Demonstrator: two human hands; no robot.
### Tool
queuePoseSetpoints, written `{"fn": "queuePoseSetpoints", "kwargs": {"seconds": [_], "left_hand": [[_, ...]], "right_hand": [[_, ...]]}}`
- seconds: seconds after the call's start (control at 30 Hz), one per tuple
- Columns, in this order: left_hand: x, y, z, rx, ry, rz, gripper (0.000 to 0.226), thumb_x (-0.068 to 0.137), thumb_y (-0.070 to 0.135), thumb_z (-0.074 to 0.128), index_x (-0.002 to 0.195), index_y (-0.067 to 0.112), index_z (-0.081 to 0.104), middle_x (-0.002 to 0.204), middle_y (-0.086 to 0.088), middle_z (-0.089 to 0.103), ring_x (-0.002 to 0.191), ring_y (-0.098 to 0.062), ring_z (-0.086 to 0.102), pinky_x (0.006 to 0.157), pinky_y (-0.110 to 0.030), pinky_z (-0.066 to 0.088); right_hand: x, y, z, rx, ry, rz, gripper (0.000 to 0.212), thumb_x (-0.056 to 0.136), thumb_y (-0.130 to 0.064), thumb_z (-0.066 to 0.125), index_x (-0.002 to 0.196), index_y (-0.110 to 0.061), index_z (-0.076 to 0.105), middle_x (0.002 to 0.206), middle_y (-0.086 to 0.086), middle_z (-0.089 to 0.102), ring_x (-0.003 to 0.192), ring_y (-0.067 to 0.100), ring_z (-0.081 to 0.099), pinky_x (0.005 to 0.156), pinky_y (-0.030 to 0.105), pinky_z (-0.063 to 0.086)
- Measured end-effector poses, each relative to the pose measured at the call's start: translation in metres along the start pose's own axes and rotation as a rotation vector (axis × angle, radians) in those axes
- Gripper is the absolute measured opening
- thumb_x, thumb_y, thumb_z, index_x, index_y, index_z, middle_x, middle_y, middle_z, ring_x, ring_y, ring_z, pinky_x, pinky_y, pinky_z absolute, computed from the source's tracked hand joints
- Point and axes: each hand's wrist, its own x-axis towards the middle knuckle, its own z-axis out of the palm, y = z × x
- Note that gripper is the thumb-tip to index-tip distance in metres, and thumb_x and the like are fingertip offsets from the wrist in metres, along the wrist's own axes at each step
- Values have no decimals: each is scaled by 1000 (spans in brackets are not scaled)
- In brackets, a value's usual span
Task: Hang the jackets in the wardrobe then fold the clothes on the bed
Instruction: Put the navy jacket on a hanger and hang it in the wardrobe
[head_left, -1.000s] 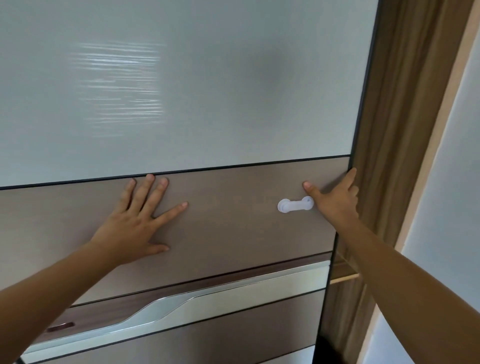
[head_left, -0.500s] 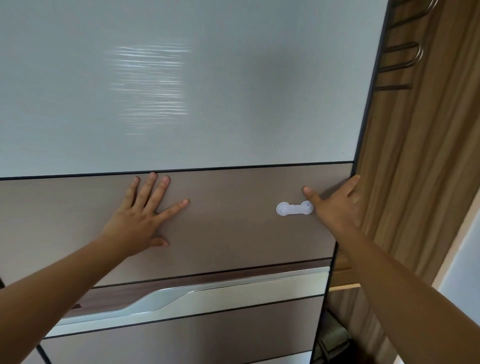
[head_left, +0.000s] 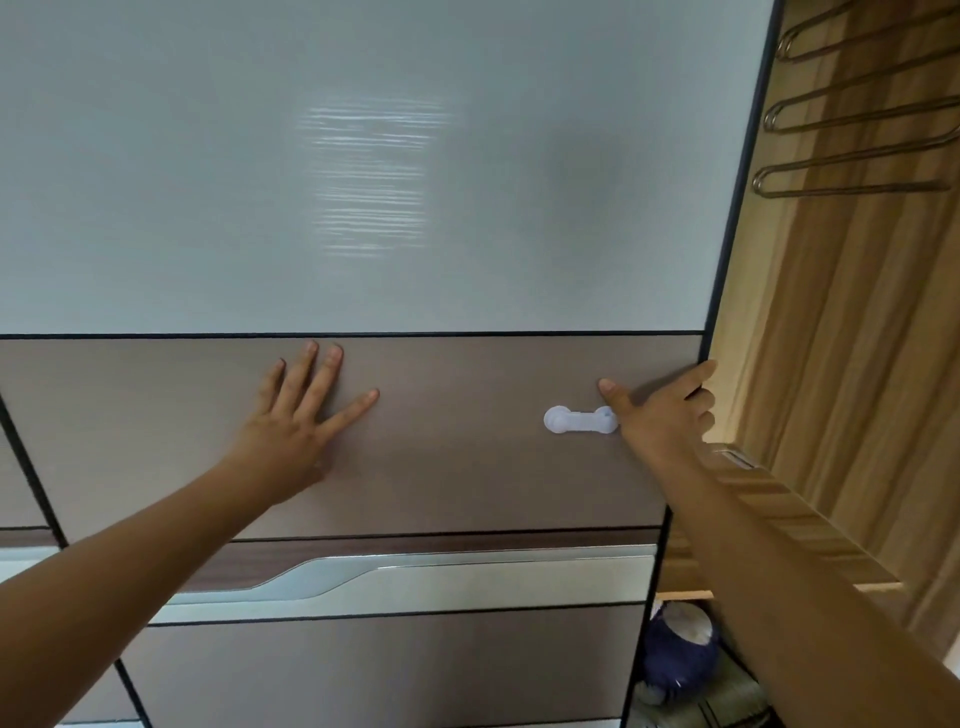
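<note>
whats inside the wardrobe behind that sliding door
In the open gap on the right: bent metal rods up top, a wooden shelf, and a dark blue bundle below it. Everything further left is covered by the wardrobe door, so it cannot be seen.

Your right hand (head_left: 662, 415) curls its fingertips behind the wardrobe door (head_left: 467, 467) edge, hidden. The dark blue bundle (head_left: 680, 657) below sits half behind your forearm, unidentifiable. Metal rails (head_left: 857, 174) run off the right edge.
</note>
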Motion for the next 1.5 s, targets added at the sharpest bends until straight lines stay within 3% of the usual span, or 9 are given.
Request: {"fn": "queuePoseSetpoints", "kwargs": {"seconds": [0.1, 0.23, 0.4, 0.87, 1.13, 1.23, 1.37, 1.43, 1.5], "left_hand": [[-16, -10, -1, -23, -69, -74, 135, 48, 41, 98, 160, 27, 23, 164, -30, 3, 150, -54, 6, 114, -67, 27], [-32, -23, 6, -11, -178, -164, 130, 72, 45, 84, 156, 30, -15, 159, -23, -34, 149, -49, -23, 120, -57, 20], [-48, -40, 9, -63, -226, -215, 129, 77, 36, 80, 153, 26, -24, 154, -20, -45, 148, -47, -28, 119, -51, 32], [-78, -69, 13, -229, -373, -380, 123, 83, 31, 77, 154, 36, -24, 137, -5, -64, 153, -42, -16, 105, -51, 47], [-86, -85, 15, -295, -441, -461, 123, 83, 24, 77, 155, 36, -22, 151, -5, -52, 155, -39, -7, 110, -51, 43], [-88, -90, 16, -337, -450, -482, 122, 83, 24, 77, 157, 34, -20, 153, -7, -49, 155, -38, 3, 110, -50, 44], [-89, -94, 13, -379, -468, -507, 120, 82, 25, 77, 159, 33, -15, 156, -8, -45, 150, -38, 26, 103, -45, 49], [-90, -92, 11, -379, -509, -512, 116, 84, 30, 76, 159, 35, -13, 159, -8, -40, 150, -37, 26, 105, -47, 48], [-91, -87, 7, -344, -582, -515, 109, 87, 41, 71, 158, 40, -12, 167, -8, -19, 151, -34, 25, 109, -50, 43]], "right_hand": [[-16, -11, 11, -30, -13, -14, 138, 73, -71, 75, 159, -16, -18, 158, 22, 21, 140, 44, 30, 107, 61, 35], [-35, -19, 23, -53, -49, -54, 135, 77, -70, 73, 158, -16, -20, 159, 20, 19, 141, 42, 28, 107, 61, 36], [-55, -30, 33, -105, -96, -103, 127, 84, -63, 70, 158, -16, -22, 157, 16, 22, 138, 39, 32, 103, 62, 39], [-95, -56, 48, -326, -263, -267, 108, 97, -52, 57, 157, -11, -22, 159, 15, 25, 136, 37, 40, 101, 57, 40], [-106, -58, 45, -381, -397, -309, 99, 101, -38, 51, 155, -10, -27, 157, 14, 32, 129, 35, 50, 105, 56, 41], [-105, -55, 42, -385, -478, -295, 91, 103, -36, 47, 158, -6, -19, 143, 14, 51, 120, 34, 57, 104, 54, 45], [-100, -48, 43, -478, -464, -422, 66, 104, -32, 45, 154, -1, 14, 100, 9, 65, 84, 26, 65, 72, 39, 56], [-95, -48, 39, -608, -419, -517, 30, 104, -28, 45, 126, -7, 44, 84, 3, 59, 72, 20, 60, 53, 29, 42], [-92, -54, 31, -711, -411, -583, 17, 104, -26, 46, 92, -15, 51, 76, -2, 54, 67, 16, 55, 48, 26, 30]]}}
